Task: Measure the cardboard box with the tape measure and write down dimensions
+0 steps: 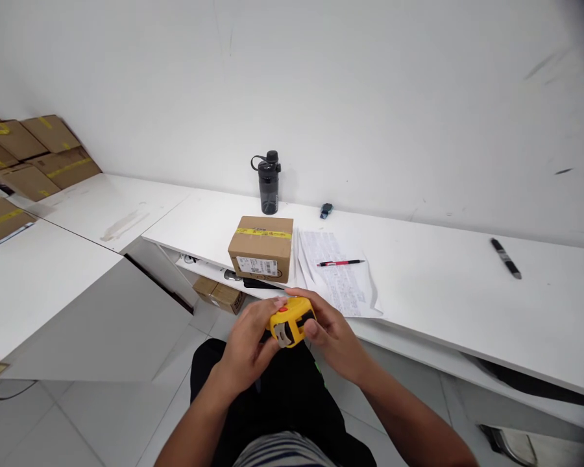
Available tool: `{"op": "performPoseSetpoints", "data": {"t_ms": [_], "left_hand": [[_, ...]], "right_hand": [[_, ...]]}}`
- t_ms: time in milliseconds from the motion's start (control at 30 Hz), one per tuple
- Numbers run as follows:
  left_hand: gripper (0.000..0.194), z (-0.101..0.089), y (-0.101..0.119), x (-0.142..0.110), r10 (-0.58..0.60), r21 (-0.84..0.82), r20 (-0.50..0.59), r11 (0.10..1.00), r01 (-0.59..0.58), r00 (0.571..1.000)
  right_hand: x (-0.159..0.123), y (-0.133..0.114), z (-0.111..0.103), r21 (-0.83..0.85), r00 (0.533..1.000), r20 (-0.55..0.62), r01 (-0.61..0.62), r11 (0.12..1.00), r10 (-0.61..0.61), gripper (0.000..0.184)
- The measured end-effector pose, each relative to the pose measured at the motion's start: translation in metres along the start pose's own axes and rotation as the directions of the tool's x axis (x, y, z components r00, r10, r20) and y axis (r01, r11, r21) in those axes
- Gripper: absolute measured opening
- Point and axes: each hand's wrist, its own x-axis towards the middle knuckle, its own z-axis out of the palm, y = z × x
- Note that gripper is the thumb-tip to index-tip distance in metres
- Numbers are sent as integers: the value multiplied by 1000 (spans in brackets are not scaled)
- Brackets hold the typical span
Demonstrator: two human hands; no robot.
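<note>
A yellow tape measure (292,319) with a red button and a metal part at its front is held between both hands above my lap. My left hand (248,344) wraps its left side, with the thumb near the lower edge and fingers on top. My right hand (333,337) grips the other side, its thumb on the black part. Just beyond the hands, a taped cardboard box (263,240) with a white label stands on the white table. To its right lie printed papers (340,292) with a red and black pen (340,263) on them.
A dark bottle (269,185) stands by the wall behind the box. A small dark item (326,210) and a black marker (506,258) lie on the table (438,285). Stacked cardboard boxes (39,155) are at far left. A shelf below holds another box (219,293).
</note>
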Motion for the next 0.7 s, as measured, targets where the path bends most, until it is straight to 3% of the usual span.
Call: {"op": "performPoseSetpoints", "data": {"t_ms": [133,233,433,500,600,667,700], "left_hand": [[53,2,-2,-2,-4,-19,-16,1000,4,1000],[51,2,-3,-4,-6,-38,-22,999,6,1000],[56,7,-4,-4,-61,-146,15,987,63,998],[57,8,-5,-2,-121,-152,29,981,124,992],[53,5,-4,3,-365,-205,2,911,358,931],[45,-2,-4,9,-533,-385,73,765,517,843],[42,-6,-4,13,-583,-479,146,665,573,799]], "right_hand": [[1,1,3,16,999,-46,19,1000,-19,39],[0,4,0,35,1000,-9,19,999,-19,37],[-1,23,2,75,993,70,91,993,-96,63],[1,33,5,67,990,28,139,988,-141,68],[6,45,5,-148,937,-215,247,958,-275,60],[12,46,0,-408,859,-298,280,869,-417,59],[16,44,-5,-528,826,-281,293,797,-489,60]]}}
